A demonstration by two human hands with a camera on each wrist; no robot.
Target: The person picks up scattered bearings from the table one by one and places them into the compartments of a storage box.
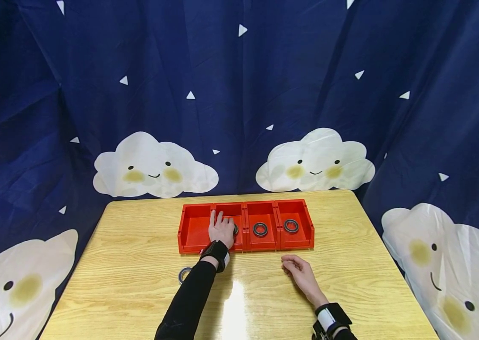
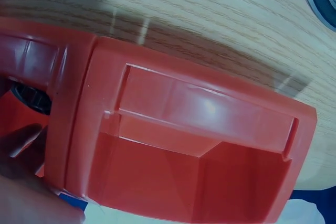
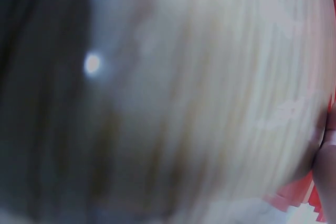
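My left hand reaches down into the second red bin from the left. Its thumb and first fingers are at a dark ring bearing in that bin and pinch it; the hand hides most of the ring. In the left wrist view, part of the bearing shows behind the bin's front lip, beside dark fingers. My right hand hovers over the table in front of the bins, fingers loosely bent and holding nothing.
Four joined bins stand in a row at the table's far side. Single bearings lie in the third and fourth bins. Another bearing lies on the wooden table, partly behind my left forearm. A blue curtain hangs behind.
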